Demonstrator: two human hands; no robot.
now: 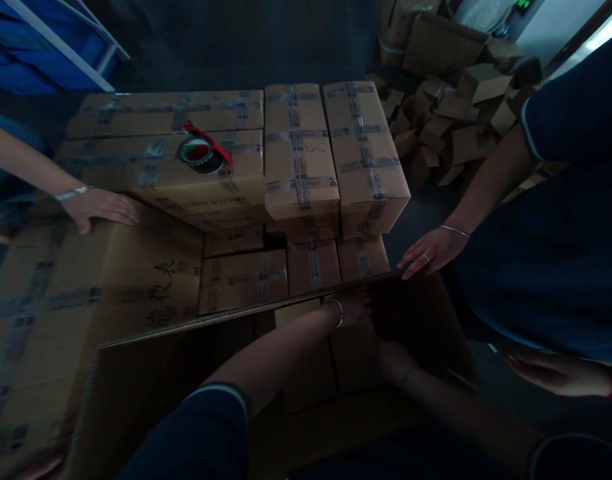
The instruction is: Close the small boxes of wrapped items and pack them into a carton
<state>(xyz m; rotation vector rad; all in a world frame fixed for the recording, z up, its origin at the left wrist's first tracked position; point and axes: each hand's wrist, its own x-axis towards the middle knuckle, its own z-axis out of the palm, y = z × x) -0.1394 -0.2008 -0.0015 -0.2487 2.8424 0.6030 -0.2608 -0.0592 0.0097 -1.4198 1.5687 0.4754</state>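
Both of my arms reach down into a large open cardboard carton (93, 380), whose inside is dark. My left hand (353, 308), with a bracelet at the wrist, is just inside the far wall, near the smaller boxes (309, 377) in the carton. Lower and to the right, my right hand (393, 360) is beside the right-hand inner box (356, 360). Shadow hides the fingers of both hands, so I cannot tell whether they grip a box. A co-worker's hand (426, 253) rests on the carton's far right rim.
Taped cartons (301, 153) stand stacked beyond the open one, with a tape roll (201, 155) on top. At left, another person's hand (103, 208) lies on a carton (151, 247) with handwriting. Loose empty boxes (456, 127) are heaped at back right. A person (551, 267) stands close at right.
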